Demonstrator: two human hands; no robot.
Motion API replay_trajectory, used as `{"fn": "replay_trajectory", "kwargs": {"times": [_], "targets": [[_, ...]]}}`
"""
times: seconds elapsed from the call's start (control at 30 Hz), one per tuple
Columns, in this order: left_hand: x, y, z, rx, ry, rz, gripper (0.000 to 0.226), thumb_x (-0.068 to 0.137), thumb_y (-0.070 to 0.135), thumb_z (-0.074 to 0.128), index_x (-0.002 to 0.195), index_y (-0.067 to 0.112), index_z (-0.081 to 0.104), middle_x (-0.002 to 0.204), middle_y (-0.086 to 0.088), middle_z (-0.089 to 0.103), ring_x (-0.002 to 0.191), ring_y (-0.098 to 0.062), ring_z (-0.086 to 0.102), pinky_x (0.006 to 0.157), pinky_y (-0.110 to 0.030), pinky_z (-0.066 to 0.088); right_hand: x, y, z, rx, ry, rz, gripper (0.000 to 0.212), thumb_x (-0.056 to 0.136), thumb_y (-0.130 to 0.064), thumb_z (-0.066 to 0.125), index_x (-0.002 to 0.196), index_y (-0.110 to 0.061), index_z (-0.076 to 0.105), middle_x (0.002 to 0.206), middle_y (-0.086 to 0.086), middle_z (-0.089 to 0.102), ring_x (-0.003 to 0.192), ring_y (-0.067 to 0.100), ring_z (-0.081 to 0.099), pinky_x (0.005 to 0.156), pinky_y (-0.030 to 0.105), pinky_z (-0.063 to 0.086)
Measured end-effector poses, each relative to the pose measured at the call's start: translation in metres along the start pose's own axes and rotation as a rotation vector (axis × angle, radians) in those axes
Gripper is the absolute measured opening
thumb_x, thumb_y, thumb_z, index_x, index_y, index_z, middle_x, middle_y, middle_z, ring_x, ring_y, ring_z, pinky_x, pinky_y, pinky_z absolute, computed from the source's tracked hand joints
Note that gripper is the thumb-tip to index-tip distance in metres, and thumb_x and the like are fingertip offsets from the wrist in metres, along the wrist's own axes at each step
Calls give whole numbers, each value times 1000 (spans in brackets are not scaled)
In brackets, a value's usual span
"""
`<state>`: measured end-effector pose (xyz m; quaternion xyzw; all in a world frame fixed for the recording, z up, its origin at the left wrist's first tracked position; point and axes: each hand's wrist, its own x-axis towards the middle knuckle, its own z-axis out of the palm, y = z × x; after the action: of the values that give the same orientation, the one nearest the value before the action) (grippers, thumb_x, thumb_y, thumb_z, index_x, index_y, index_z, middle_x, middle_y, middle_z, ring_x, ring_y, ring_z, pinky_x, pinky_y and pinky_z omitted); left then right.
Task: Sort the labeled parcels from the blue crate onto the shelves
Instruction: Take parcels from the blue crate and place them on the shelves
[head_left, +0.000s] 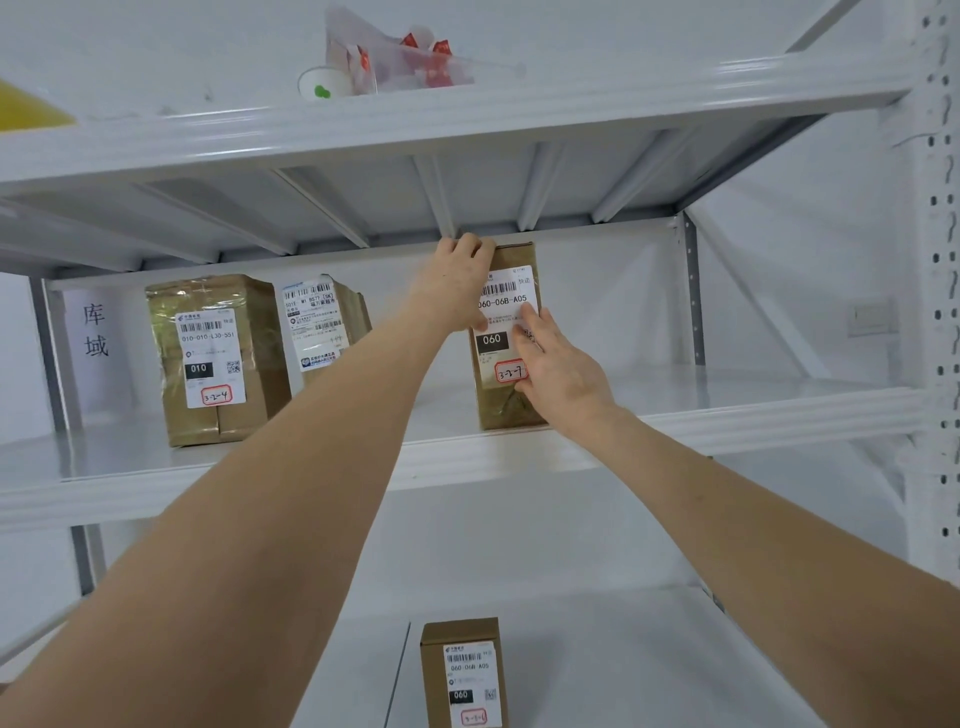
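Parcel (498, 410) under left hand (457, 283), right hand (558, 366)

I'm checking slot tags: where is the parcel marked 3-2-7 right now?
In the head view, the 3-2-7 parcel stands upright on the middle shelf, right of centre; the left hand grips its top, the right hand presses its front.

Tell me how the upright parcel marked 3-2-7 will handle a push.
The parcel marked 3-2-7 stands tall on a narrow base, so it will probably tip rather than slide. Its glossy tape wrap looks slippery. Square edges suggest a stiff box.
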<state>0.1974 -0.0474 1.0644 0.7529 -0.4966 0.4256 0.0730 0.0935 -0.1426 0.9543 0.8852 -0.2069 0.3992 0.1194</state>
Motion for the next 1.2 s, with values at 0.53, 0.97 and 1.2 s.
{"fn": "replay_trajectory", "kwargs": {"times": [0.53, 0.97, 1.2], "targets": [[30, -17, 48, -55, 6, -27, 105, 70, 29, 82, 150, 12, 16, 148, -5, 29, 136, -26, 27, 106, -40, 37, 39, 5, 33, -56, -64, 47, 68, 93, 2, 43, 152, -14, 14, 161, -2, -6, 148, 19, 1, 109, 38, 38], [49, -28, 78, -93, 33, -11, 103, 71, 29, 81, 150, 14, 16, 149, -2, 28, 138, -24, 24, 107, -38, 35, 59, 14, 55, 12, -65, 99, 62, 95, -3, 45, 150, -17, 22, 161, -5, -2, 141, 23, 28, 103, 36, 41], [52, -31, 85, -126, 40, -7, 103, 72, 26, 81, 150, 14, 16, 151, -2, 26, 140, -24, 21, 108, -40, 36, 64, 15, 59, 2, -82, 132, 61, 94, -4, 46, 149, -21, 24, 161, -8, -3, 105, 29, 57, 87, 36, 49]]}}
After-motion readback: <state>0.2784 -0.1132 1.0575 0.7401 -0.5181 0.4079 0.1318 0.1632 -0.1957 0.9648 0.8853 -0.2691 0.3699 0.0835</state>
